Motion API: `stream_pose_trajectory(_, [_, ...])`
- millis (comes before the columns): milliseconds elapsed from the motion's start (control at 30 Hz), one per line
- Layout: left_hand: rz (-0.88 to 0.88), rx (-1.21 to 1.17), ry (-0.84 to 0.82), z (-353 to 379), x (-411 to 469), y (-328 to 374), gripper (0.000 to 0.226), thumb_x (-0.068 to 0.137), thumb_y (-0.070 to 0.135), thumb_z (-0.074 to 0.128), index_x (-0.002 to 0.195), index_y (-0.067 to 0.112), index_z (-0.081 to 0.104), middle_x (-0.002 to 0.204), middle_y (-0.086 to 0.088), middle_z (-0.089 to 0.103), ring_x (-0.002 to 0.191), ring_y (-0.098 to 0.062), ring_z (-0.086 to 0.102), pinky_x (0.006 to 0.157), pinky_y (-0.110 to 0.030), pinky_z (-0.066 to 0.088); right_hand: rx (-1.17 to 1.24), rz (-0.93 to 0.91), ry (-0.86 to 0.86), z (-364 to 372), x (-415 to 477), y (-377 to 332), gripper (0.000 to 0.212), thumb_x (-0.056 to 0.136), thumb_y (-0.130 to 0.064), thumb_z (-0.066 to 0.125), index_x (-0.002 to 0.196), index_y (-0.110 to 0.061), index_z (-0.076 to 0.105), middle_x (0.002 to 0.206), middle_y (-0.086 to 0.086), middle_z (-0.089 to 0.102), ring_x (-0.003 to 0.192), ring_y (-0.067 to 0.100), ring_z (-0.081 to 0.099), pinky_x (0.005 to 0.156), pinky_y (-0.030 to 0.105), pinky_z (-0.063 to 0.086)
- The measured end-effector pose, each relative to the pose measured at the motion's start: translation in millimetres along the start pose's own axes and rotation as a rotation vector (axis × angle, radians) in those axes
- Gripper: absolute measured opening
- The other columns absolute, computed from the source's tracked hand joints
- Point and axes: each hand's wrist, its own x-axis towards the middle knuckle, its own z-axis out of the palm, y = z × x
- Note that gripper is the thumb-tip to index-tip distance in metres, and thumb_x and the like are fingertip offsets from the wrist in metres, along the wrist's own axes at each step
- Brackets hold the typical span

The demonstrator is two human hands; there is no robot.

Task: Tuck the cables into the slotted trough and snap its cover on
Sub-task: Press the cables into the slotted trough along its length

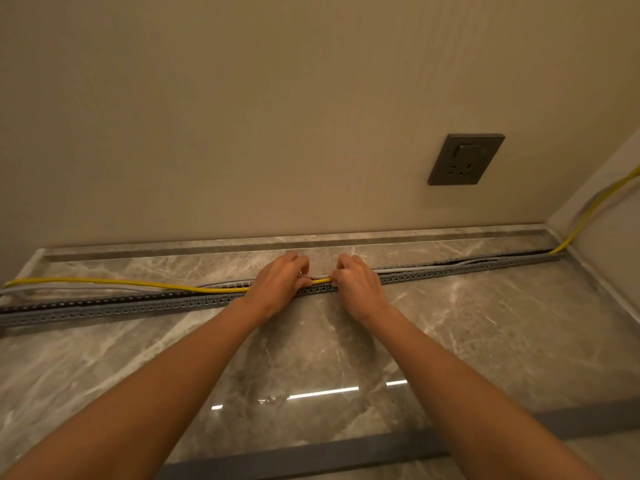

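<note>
Nearest us, a long grey strip point(311, 452) lies on the marble surface point(485, 323), well apart from the work. We judge it to be the cover, not yet fitted.

Further out, the left hand point(280, 282) and right hand point(356, 282) sit close together, fingers curled, pinching the yellow cable point(138, 284) over the slotted trough point(138, 304).

Step in hand: tucking. Right of the hands the cables sit inside the trough. Left of them the yellow cable and grey cables point(86, 289) lie just behind it, outside.

Next move: work leftward, pressing them down between the slotted walls.

Beyond, a wall socket point(465, 159).
</note>
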Motion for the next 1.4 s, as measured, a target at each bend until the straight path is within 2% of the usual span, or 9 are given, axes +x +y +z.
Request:
stream_pose_trajectory(167, [0.145,0.136,0.080,2,0,-2,0.015,0.089,0.011,0.053,0.080,0.000,0.058,0.086,-0.020,0.058,0.078,-0.037,0.056,0.060,-0.034,0.030,-0.024,-0.059,0.087,2,-2,1,0.028,0.033,-0.007,0.091,0.046,-0.013,0.067,0.050,-0.001,0.058,0.047,0.016,0.058,0.039,0.015,0.039])
stream_pose_trajectory(333, [0.130,0.200,-0.049,-4,6,0,0.021,0.090,0.025,0.054,0.093,0.005,0.057,0.100,-0.014,0.059,0.095,-0.031,0.053,0.070,-0.034,0.033,0.019,-0.094,0.137,10,-8,3,0.025,0.041,-0.002,0.087,0.053,-0.009,0.066,0.058,0.002,0.061,0.053,0.019,0.060,0.046,0.019,0.045])
stream_pose_trajectory(433, [0.064,0.178,-0.136,-6,13,4,0.020,0.091,0.022,0.053,0.104,0.007,0.054,0.109,-0.014,0.056,0.103,-0.031,0.050,0.079,-0.037,0.039,0.173,-0.021,0.085,6,-3,10,0.008,0.073,-0.004,0.072,0.081,-0.003,0.071,0.084,0.008,0.063,0.082,0.021,0.057,0.070,0.027,0.050])
stream_pose_trajectory(500, [0.012,0.138,-0.185,-7,17,4,0.019,0.091,0.021,0.052,0.105,0.008,0.054,0.112,-0.014,0.054,0.106,-0.030,0.048,0.082,-0.036,0.038,0.357,0.074,0.001,1,3,18,0.015,0.084,-0.011,0.063,0.096,-0.003,0.069,0.095,0.006,0.055,0.091,0.015,0.046,0.081,0.023,0.038])
stream_pose_trajectory(667, [-0.018,0.131,-0.105,4,17,4,0.013,0.088,0.008,0.047,0.099,0.006,0.053,0.108,-0.016,0.055,0.102,-0.033,0.050,0.079,-0.039,0.039,0.540,0.197,-0.031,-1,13,19,0.005,0.080,-0.006,0.066,0.080,-0.001,0.067,0.084,0.001,0.048,0.086,0.014,0.043,0.075,0.024,0.032])
stream_pose_trajectory(900, [0.200,0.123,0.082,7,5,-2,0.014,0.087,0.013,0.057,0.087,0.003,0.068,0.088,-0.015,0.061,0.078,-0.031,0.058,0.062,-0.036,0.044,0.202,-0.074,0.117,12,-7,21,0.016,0.080,-0.011,0.053,0.076,-0.003,0.067,0.079,0.012,0.062,0.074,0.028,0.059,0.066,0.038,0.052])
stream_pose_trajectory(1000, [0.201,0.219,0.133,5,-1,0,0.020,0.082,0.015,0.059,0.070,0.001,0.065,0.071,-0.010,0.054,0.064,-0.024,0.047,0.056,-0.030,0.029,0.111,-0.142,0.102,17,-17,24,0.014,0.070,-0.010,0.065,0.083,-0.005,0.070,0.077,0.009,0.064,0.069,0.025,0.062,0.064,0.032,0.054])
stream_pose_trajectory(1167, [0.272,0.381,0.065,1,-11,1,0.026,0.050,0.017,0.090,0.061,0.010,0.067,0.057,-0.003,0.060,0.050,-0.018,0.059,0.034,-0.020,0.039,0.064,-0.054,0.060,8,-8,16,0.008,0.070,0.000,0.070,0.078,-0.002,0.068,0.074,0.013,0.067,0.067,0.029,0.064,0.062,0.031,0.053])
stream_pose_trajectory(1400, [0.222,0.200,0.045,4,-11,4,0.016,0.059,-0.004,0.076,0.055,0.002,0.062,0.060,-0.014,0.057,0.056,-0.028,0.054,0.045,-0.030,0.038,-0.004,0.019,0.078,-5,-7,-5,0.030,0.037,0.009,0.083,0.057,-0.003,0.064,0.060,0.011,0.063,0.054,0.026,0.062,0.047,0.025,0.049])
